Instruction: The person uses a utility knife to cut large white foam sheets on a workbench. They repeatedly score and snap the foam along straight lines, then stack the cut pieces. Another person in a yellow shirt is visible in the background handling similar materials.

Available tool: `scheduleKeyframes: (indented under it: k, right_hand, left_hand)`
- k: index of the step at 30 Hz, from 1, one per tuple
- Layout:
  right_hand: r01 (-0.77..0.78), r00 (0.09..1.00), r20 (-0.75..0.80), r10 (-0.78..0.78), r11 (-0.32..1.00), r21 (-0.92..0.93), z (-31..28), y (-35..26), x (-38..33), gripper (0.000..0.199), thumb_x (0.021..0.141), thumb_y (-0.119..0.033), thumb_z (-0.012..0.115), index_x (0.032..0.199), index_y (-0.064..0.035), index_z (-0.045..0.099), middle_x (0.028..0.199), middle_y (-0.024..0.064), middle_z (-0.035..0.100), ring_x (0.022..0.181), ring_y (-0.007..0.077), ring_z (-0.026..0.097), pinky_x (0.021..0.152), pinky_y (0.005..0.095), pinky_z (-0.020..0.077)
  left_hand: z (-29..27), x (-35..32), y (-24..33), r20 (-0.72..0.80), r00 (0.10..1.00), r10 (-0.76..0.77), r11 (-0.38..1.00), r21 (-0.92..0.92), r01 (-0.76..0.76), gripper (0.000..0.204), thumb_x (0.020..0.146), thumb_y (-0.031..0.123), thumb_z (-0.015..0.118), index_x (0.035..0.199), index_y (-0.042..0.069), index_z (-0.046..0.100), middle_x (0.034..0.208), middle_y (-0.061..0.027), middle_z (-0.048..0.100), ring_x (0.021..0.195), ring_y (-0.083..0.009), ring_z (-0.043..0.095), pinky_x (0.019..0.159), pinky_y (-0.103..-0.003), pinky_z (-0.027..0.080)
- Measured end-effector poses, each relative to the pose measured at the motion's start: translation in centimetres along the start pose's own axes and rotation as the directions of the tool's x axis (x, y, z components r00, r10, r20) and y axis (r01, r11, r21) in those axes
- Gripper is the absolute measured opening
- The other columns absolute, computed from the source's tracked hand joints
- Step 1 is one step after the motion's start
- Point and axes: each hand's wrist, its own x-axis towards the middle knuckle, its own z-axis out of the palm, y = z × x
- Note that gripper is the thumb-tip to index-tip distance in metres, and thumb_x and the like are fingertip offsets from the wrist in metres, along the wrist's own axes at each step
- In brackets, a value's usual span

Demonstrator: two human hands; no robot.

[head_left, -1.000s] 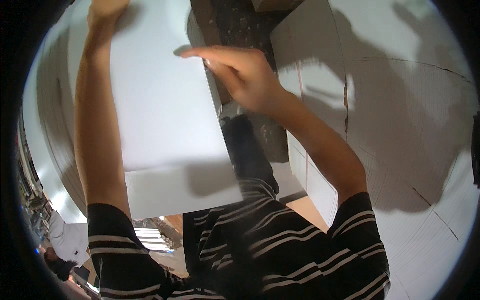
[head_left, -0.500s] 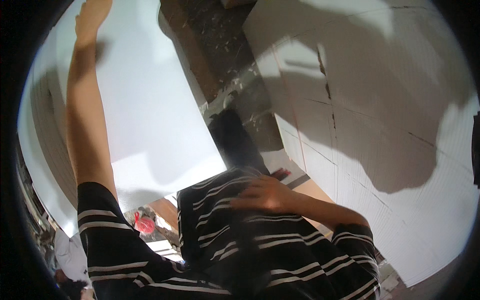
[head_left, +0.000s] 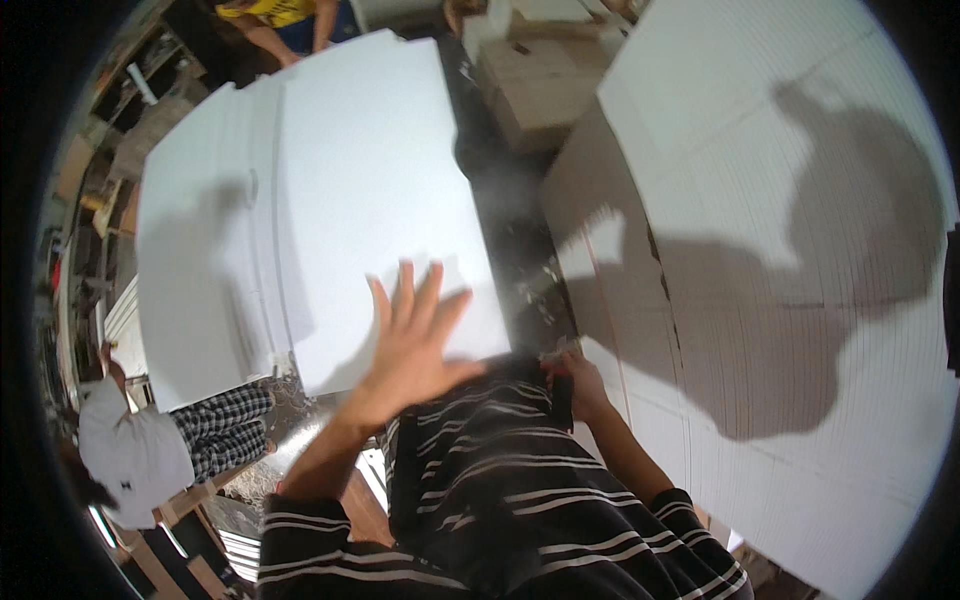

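My left hand [head_left: 412, 350] is open, fingers spread wide, over the near part of a large white sheet [head_left: 370, 180]. Whether the palm presses on it or hovers just above, I cannot tell. A second white panel [head_left: 195, 270] adjoins the sheet on the left, with a long narrow strip between them. Low by my waist, beside the hem of my striped shirt, my right hand [head_left: 583, 385] has its fingers curled. Something small and dark seems to be at those fingers, but its kind is unclear.
On the right stands a large white, finely lined block [head_left: 740, 330] bearing my shadow. Brown cardboard boxes [head_left: 535, 80] sit at the far side. A person in yellow [head_left: 285, 12] is at the sheet's far edge; another, in white [head_left: 135, 450], is at the left.
My left hand has come back from the sheet's far left toward my body, fingers now spread. My right hand has moved right, off my shirt front. The view has shifted, showing two other people.
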Motion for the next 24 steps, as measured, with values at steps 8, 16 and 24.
scheduleKeyframes:
  k: [8,16,24]
  right_hand:
    - [-0.010,0.997,0.070,0.028,0.970,-0.241,3.7,-6.9,2.7,0.015,0.100,-0.020,0.067,0.094,-0.0066,0.066,0.070,0.0042,0.055,0.062,0.0178,0.056,0.059,0.0367,0.0490]
    - [0.011,0.799,0.599,0.051,0.995,-0.099,17.7,-16.7,2.8,0.031,0.102,-0.024,0.069,0.115,0.0036,0.066,0.084,0.0076,0.068,0.062,0.0154,0.056,0.059,0.0349,0.0490]
    - [0.219,0.697,0.708,0.112,0.907,-0.360,33.7,-11.5,2.6,0.034,0.101,-0.020,0.068,0.127,0.0007,0.063,0.100,0.0092,0.070,0.065,0.0138,0.060,0.061,0.0299,0.0536]
  left_hand:
    - [2.3,-5.0,1.1,-0.461,0.886,0.049,0.917,0.372,0.143,0.057,0.087,0.000,0.061,0.143,0.008,0.060,0.158,-0.0302,0.039,0.147,-0.0539,0.034,0.119,-0.065,0.034]
    - [-12.0,-4.6,3.4,-0.779,0.627,-0.014,0.948,0.189,0.255,0.031,0.083,-0.006,0.059,0.112,-0.008,0.070,0.118,-0.0252,0.074,0.102,-0.0370,0.075,0.087,-0.042,0.062]
    - [-15.4,-7.1,-2.5,-0.717,-0.260,-0.647,0.720,-0.687,0.102,0.021,0.103,0.015,0.066,0.115,-0.002,0.066,0.102,-0.0059,0.071,0.090,-0.0130,0.064,0.078,-0.029,0.050]
